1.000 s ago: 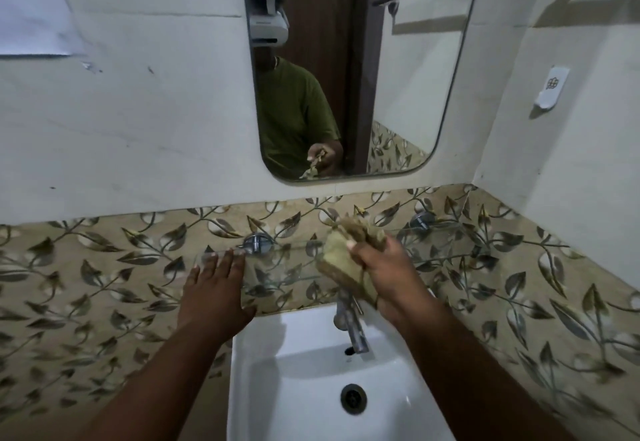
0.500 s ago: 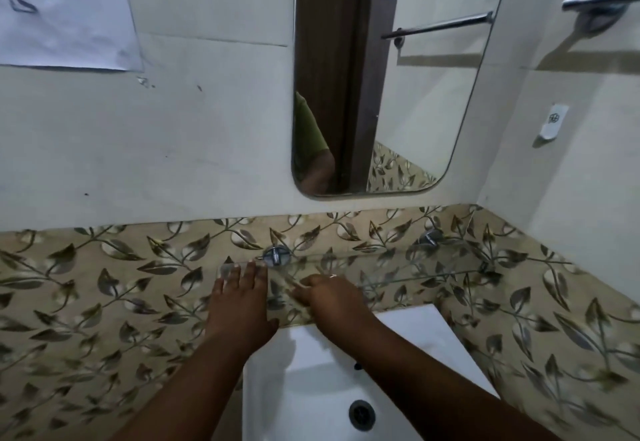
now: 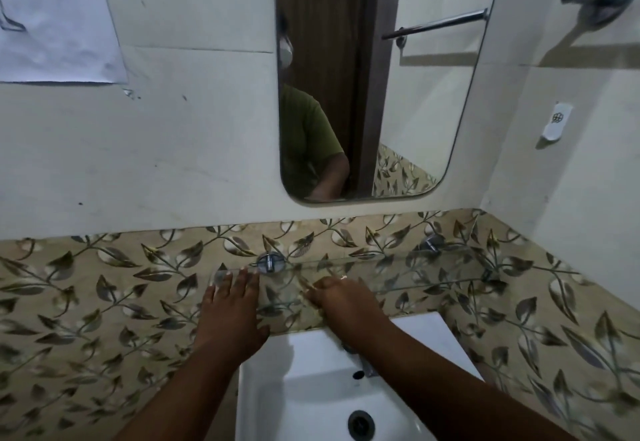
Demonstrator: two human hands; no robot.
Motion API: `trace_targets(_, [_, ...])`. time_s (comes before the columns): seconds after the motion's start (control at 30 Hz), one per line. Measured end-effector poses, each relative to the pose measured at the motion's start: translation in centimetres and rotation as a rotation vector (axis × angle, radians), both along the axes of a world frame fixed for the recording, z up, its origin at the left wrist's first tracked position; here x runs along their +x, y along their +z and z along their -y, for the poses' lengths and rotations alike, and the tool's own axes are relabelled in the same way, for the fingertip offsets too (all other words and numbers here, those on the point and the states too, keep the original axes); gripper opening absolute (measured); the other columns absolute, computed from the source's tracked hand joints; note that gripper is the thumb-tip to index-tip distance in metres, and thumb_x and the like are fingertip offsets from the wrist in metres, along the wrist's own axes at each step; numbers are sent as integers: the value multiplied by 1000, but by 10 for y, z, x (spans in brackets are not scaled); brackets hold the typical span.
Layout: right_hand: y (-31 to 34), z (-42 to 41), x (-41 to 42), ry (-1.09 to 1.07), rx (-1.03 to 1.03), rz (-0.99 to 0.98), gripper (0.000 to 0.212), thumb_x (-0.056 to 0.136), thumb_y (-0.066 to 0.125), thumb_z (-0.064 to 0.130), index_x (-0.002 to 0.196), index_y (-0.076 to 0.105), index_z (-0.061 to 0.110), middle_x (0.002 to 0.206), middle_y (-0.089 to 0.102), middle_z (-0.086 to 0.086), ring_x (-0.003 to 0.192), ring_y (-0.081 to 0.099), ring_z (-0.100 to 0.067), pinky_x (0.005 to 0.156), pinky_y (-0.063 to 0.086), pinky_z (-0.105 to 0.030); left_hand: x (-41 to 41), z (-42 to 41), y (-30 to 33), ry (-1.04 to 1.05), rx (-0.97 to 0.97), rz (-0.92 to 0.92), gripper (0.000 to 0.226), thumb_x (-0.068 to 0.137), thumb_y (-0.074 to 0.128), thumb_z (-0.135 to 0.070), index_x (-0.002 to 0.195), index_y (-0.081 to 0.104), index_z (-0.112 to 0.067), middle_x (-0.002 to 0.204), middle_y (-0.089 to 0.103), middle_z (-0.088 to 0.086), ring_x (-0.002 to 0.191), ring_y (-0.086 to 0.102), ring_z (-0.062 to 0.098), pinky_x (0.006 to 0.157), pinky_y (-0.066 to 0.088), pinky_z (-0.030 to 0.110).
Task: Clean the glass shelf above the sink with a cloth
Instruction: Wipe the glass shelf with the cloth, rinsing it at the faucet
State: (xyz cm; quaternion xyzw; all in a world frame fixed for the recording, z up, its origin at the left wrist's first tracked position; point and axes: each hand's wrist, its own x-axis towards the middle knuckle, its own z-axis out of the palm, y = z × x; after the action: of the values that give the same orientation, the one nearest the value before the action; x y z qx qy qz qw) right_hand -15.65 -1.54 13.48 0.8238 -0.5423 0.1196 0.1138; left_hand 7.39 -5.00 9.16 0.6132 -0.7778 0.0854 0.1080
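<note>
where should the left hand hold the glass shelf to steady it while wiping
Judging by its pose: the shelf is a thin flat pane bracketed to the wall, so press the left hand flat on top near the left bracket, coming from the front, rather than pinching the unsupported edge.

Glass shelf (image 3: pixel 408 276): clear, flat, level, fixed to the leaf-patterned wall tiles on two chrome brackets, above the white sink. Leaf pattern shows straight through it. Cloth (image 3: pixel 313 286): mostly hidden under the right hand, only a thin pale edge visible (colour hard to tell), pressed on the shelf's left-middle part.
</note>
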Motion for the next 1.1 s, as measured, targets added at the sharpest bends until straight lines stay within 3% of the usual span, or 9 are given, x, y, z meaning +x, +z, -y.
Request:
trace_targets(0.17, [-7, -12, -60, 37, 29, 13, 28, 80, 74, 17, 106, 78, 26, 103, 73, 3, 85, 69, -21, 63, 57, -31, -1, 1, -3, 10, -5, -9, 107, 73, 56, -68, 156, 7, -22, 165, 10, 6, 151, 6, 30, 119, 11, 50])
trace_targets(0.4, [18, -5, -129, -272, 111, 86, 29, 80, 70, 10, 103, 77, 27, 104, 72, 2, 93, 66, -20, 74, 49, -27, 1, 4, -6, 24, -17, 7, 106, 69, 54, -68, 155, 16, -21, 162, 21, 7, 149, 16, 32, 117, 19, 53])
trace_targets(0.6, [26, 19, -90, -432, 173, 218, 19, 87, 64, 12, 93, 74, 27, 82, 65, 2, 82, 65, -21, 68, 45, -27, 1, 5, -6, 26, -24, 9, 105, 69, 58, -68, 154, 18, -21, 161, 24, 7, 148, 19, 31, 116, 22, 53])
trace_targets(0.67, [25, 24, -65, -412, 184, 288, 17, 88, 63, 13, 91, 74, 26, 78, 64, 3, 75, 64, -19, 68, 49, -28, 2, 5, -5, 26, -26, 7, 106, 67, 61, -67, 154, 21, -20, 161, 26, 8, 148, 21, 32, 116, 23, 53])
trace_targets(0.8, [18, 16, -15, -219, 216, 262, 23, 88, 66, 11, 104, 76, 23, 95, 72, -1, 87, 68, -23, 79, 57, -33, 2, 5, -7, 21, -25, 16, 107, 68, 60, -68, 155, 18, -21, 162, 23, 7, 148, 19, 30, 117, 21, 52])
trace_targets(0.87, [10, 3, -6, -110, 120, 177, 26, 85, 65, 6, 105, 76, 18, 96, 70, -6, 88, 68, -27, 73, 55, -33, 3, 4, -7, 21, -28, 17, 107, 68, 61, -68, 155, 17, -22, 161, 24, 6, 148, 20, 29, 117, 21, 51])
trace_targets(1.0, [-4, -24, -24, -56, 57, 185, 21, 68, 72, 2, 82, 77, 18, 82, 67, -2, 72, 67, -28, 55, 53, -31, 3, 5, -7, 24, -30, 37, 106, 65, 63, -66, 153, 24, -21, 159, 31, 8, 146, 27, 31, 115, 25, 53])
trace_targets(1.1, [-21, -42, -49, -114, 112, 239, 22, 73, 70, 15, 90, 75, 27, 95, 66, 8, 83, 65, -19, 62, 55, -30, 2, 4, -7, 28, -31, 45, 104, 64, 66, -65, 151, 31, -19, 156, 36, 9, 143, 32, 32, 112, 29, 54])
